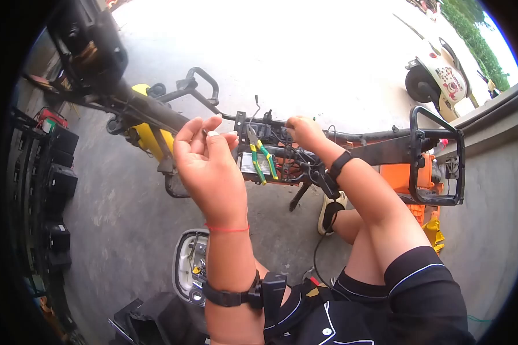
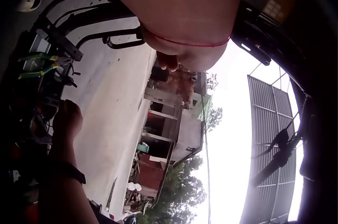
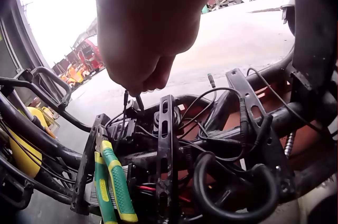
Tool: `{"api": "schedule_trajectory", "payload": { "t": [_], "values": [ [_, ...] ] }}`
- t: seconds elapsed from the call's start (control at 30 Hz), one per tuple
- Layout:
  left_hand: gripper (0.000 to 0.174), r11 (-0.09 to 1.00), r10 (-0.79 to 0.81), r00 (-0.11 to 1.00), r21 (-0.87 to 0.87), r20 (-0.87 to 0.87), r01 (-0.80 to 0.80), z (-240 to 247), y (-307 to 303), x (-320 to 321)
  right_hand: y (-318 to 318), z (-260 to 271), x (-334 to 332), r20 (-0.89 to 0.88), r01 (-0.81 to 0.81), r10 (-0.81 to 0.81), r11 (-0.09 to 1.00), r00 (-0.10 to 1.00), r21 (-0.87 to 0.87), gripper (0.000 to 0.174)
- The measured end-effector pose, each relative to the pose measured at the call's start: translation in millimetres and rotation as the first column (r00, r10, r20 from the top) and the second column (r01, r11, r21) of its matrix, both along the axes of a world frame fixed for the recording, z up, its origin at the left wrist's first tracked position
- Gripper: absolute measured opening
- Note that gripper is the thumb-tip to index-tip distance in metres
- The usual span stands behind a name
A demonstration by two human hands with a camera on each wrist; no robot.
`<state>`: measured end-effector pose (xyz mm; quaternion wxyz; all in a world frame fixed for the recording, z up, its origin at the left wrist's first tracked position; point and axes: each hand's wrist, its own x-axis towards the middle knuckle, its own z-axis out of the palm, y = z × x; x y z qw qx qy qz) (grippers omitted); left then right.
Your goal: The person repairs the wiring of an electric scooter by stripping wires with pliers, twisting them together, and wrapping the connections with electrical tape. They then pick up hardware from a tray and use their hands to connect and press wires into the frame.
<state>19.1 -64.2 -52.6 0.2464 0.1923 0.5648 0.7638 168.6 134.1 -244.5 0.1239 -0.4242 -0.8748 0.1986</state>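
My left hand is raised over the near side of a stripped scooter frame, palm up with fingers bent. Between its thumb and fingers it pinches a small dark piece, too small to identify. My right hand is lower, over the middle of the frame, its fingers curled. In the right wrist view that hand's fingertips meet the top of a black cable rising from the wiring. Beside it, green-and-yellow pliers lie on the frame, handles toward me and jaws against a black metal bracket.
Black cables and slotted metal crossbars crowd the frame. A looped black rail stands at its right end. On the floor below sits a white-rimmed bin with small parts. A white scooter is parked beyond. Black boxes line the left.
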Motion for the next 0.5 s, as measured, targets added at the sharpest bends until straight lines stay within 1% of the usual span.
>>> {"api": "schedule_trajectory", "payload": {
  "t": [0.03,0.07,0.1,0.17,0.2,0.23,0.3,0.33,0.37,0.43,0.47,0.5],
  "values": [
    [0.030,1.000,-0.003,1.000,0.002,-0.008,0.003,0.6,2.2,0.2,4.2,-1.8,-4.9,0.014,-0.012,0.012,1.000,1.000,-0.011,0.018],
    [0.031,1.000,-0.002,1.000,0.002,-0.001,0.002,2.2,3.4,1.2,10.8,-12.1,-9.4,0.034,-0.038,0.038,0.999,0.999,0.013,0.018],
    [0.031,1.000,-0.010,1.000,-0.001,0.002,0.010,3.0,4.2,2.4,14.3,-18.5,-13.2,0.037,-0.030,0.030,1.000,0.999,0.009,0.018],
    [0.032,0.999,-0.029,1.000,-0.014,0.012,0.029,3.3,7.2,4.7,23.4,-26.5,-20.0,0.105,-0.128,0.125,0.992,0.987,0.017,0.018],
    [0.034,0.998,-0.059,0.998,-0.008,0.033,0.059,1.5,7.8,6.6,27.6,-28.7,-22.6,0.168,-0.175,0.172,0.984,0.971,0.004,0.018],
    [0.034,0.997,-0.076,0.997,-0.010,0.028,0.077,1.3,9.1,7.9,31.0,-31.3,-23.4,0.162,-0.158,0.156,0.987,0.974,0.003,0.018],
    [0.035,0.991,-0.118,0.989,-0.047,0.090,0.123,2.2,9.0,9.2,31.7,-31.6,-24.0,0.218,-0.217,0.221,0.975,0.950,-0.042,0.018],
    [0.034,0.985,-0.160,0.981,-0.050,0.106,0.166,-1.8,8.2,6.4,34.7,-30.4,-24.4,0.276,-0.247,0.257,0.966,0.926,-0.072,0.019],
    [0.034,0.983,-0.166,0.981,-0.061,0.101,0.172,-3.9,8.8,5.6,37.8,-31.2,-24.2,0.267,-0.241,0.253,0.967,0.930,-0.080,0.019],
    [0.027,0.973,-0.190,0.967,-0.098,0.171,0.209,-6.5,10.3,5.8,40.4,-32.1,-21.5,0.230,-0.156,0.192,0.974,0.954,-0.165,0.021],
    [0.027,0.971,-0.197,0.966,-0.106,0.165,0.216,-8.3,10.1,5.8,40.4,-34.5,-18.6,0.222,-0.149,0.185,0.974,0.957,-0.170,0.021],
    [0.024,0.962,-0.226,0.963,-0.122,0.147,0.244,-11.0,9.5,5.7,41.0,-35.5,-16.6,0.140,-0.087,0.114,0.979,0.984,-0.186,0.022]
  ]
}}
